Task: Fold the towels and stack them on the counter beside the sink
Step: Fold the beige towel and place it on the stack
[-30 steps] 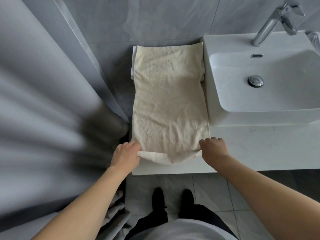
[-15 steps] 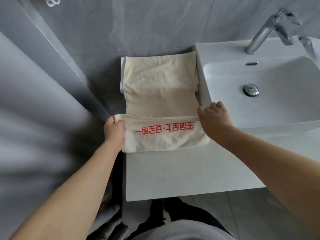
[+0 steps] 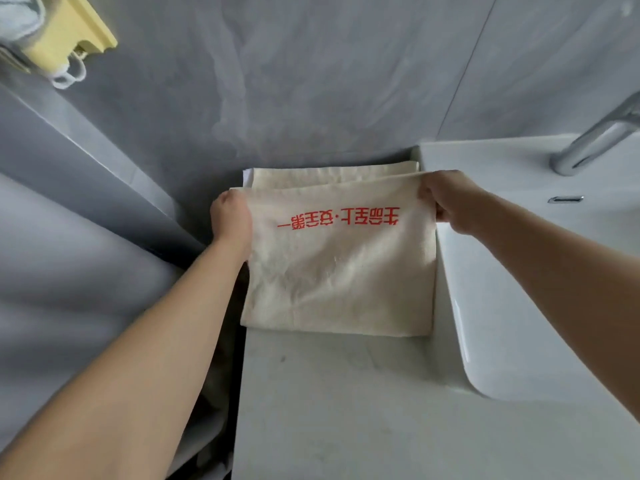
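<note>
Two hands hold the cream towel (image 3: 341,271) at its far corners: I note the left hand (image 3: 231,218) gripping the left corner, the right hand (image 3: 446,199) pinching the right corner. Towel lies doubled on the counter (image 3: 332,403), red lettering upward, its right edge touching the sink (image 3: 519,306). A white edge shows beneath its far-left corner; I cannot tell what it is

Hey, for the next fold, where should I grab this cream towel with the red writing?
Probably the cream towel by its near folded edge, at both corners, reaching from the counter front. That edge lies straight and unobstructed; the sink crowds its right side.
</note>
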`<state>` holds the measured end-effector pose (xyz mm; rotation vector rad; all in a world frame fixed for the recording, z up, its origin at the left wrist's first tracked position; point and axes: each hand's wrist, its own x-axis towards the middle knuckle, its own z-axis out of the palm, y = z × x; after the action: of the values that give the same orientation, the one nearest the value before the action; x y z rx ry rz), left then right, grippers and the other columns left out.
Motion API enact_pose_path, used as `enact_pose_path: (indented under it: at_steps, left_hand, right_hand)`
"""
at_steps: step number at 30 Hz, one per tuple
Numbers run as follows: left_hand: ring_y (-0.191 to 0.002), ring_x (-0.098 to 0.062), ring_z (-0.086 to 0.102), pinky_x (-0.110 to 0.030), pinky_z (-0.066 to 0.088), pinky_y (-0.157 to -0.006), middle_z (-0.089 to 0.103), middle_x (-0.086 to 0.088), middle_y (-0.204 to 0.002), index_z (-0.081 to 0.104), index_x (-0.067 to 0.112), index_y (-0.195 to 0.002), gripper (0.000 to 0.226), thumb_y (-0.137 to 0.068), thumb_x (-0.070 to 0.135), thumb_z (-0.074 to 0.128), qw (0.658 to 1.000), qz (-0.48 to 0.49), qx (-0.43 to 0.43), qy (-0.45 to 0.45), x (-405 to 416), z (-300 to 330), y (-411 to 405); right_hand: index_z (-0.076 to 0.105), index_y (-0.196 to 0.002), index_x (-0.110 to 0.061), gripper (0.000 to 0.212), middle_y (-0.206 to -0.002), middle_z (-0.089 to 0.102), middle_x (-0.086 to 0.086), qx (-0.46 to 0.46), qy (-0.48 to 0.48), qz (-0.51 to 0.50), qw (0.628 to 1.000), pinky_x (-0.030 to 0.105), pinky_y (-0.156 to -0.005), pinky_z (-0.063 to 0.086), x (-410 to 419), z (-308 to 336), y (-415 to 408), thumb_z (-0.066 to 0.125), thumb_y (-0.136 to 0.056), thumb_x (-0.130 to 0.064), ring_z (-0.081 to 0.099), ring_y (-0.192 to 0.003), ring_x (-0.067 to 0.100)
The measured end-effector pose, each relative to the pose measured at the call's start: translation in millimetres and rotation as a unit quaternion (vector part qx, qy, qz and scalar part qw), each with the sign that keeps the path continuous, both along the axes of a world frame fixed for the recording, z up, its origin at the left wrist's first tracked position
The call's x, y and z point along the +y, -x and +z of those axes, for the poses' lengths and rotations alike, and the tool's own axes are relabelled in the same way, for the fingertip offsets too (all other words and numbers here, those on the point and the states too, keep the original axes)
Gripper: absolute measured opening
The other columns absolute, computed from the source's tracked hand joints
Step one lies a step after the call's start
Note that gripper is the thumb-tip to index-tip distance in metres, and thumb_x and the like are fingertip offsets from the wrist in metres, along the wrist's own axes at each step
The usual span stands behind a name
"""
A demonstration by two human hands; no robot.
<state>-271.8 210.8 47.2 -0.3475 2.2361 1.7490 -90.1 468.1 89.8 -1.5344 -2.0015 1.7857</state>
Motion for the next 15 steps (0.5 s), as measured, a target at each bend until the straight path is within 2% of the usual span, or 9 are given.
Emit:
enact_pose_path:
  at_steps: [1, 3, 5, 7, 9, 12, 15]
  left_hand:
    - [-0.08, -0.023, 0.046, -0.033, 0.035, -0.069, 0.05, -0.002, -0.076, 0.06, 0.008, -0.081, 0.024, -0.093, 0.008, 0.039, 1.0, -0.003, 0.001, 0.008, 10.0, -3.8, 12.9]
    - [-0.081, -0.021, 0.044, -0.032, 0.035, -0.069, 0.048, 0.003, -0.071, 0.056, 0.016, -0.075, 0.026, -0.096, 0.013, 0.04, 0.999, -0.017, -0.002, 0.029, 27.0, -13.3, 34.1]
    - [-0.086, -0.02, 0.043, -0.032, 0.037, -0.072, 0.043, 0.006, -0.071, 0.05, 0.019, -0.078, 0.022, -0.098, 0.017, 0.039, 0.996, -0.044, 0.003, 0.074, 37.6, -24.4, 49.5]
    - [-0.083, -0.02, 0.043, -0.03, 0.037, -0.066, 0.043, 0.003, -0.072, 0.047, 0.015, -0.078, 0.019, -0.095, 0.012, 0.04, 0.991, -0.067, 0.027, 0.11, 41.4, -37.2, 60.2]
    - [-0.08, -0.02, 0.047, -0.028, 0.036, -0.063, 0.055, -0.004, -0.081, 0.053, 0.01, -0.086, 0.014, -0.092, 0.009, 0.041, 0.984, -0.075, 0.059, 0.148, 41.8, -48.0, 65.6]
    - [-0.088, -0.022, 0.051, -0.028, 0.037, -0.073, 0.062, -0.013, -0.104, 0.059, 0.004, -0.098, 0.02, -0.097, 0.012, 0.04, 0.955, -0.078, 0.133, 0.254, 43.1, -56.3, 67.7]
    - [-0.1, -0.03, 0.056, -0.03, 0.034, -0.077, 0.063, -0.018, -0.111, 0.058, 0.0, -0.104, 0.024, -0.101, 0.014, 0.04, 0.928, -0.082, 0.196, 0.307, 49.2, -60.3, 64.0]
  right_hand:
    - [0.059, -0.097, -0.007, 0.023, -0.093, 0.055, 0.011, -0.004, -0.03, 0.005, 1.0, 0.033, -0.07, 0.043, 7.3, -6.5, 10.3, 0.045, -0.079, -0.012, 0.052, -0.084, 0.027]
    - [0.053, -0.104, -0.011, 0.026, -0.097, 0.054, 0.009, -0.035, -0.175, 0.046, 0.983, 0.031, -0.069, 0.038, 20.4, -22.8, 24.4, 0.042, -0.085, -0.025, 0.049, -0.086, 0.027]
    - [0.051, -0.104, -0.016, 0.023, -0.094, 0.058, 0.011, -0.085, -0.368, 0.137, 0.916, 0.039, -0.08, 0.035, 29.7, -41.4, 31.9, 0.037, -0.091, -0.029, 0.049, -0.088, 0.031]
    - [0.057, -0.109, -0.013, 0.029, -0.1, 0.063, 0.016, -0.122, -0.504, 0.196, 0.832, 0.043, -0.089, 0.032, 38.6, -55.7, 37.9, 0.037, -0.094, -0.029, 0.049, -0.099, 0.036]
    - [0.06, -0.108, -0.01, 0.03, -0.108, 0.057, 0.017, -0.143, -0.564, 0.204, 0.788, 0.044, -0.092, 0.029, 47.2, -67.6, 43.7, 0.042, -0.094, -0.028, 0.045, -0.106, 0.038]
    - [0.061, -0.108, -0.007, 0.026, -0.113, 0.046, 0.018, -0.162, -0.593, 0.202, 0.762, 0.044, -0.09, 0.025, 52.7, -81.5, 47.2, 0.047, -0.091, -0.022, 0.041, -0.106, 0.037]
    - [0.059, -0.108, -0.002, 0.027, -0.115, 0.043, 0.02, -0.167, -0.618, 0.2, 0.742, 0.042, -0.087, 0.02, 51.8, -90.6, 48.7, 0.049, -0.09, -0.019, 0.04, -0.104, 0.037]
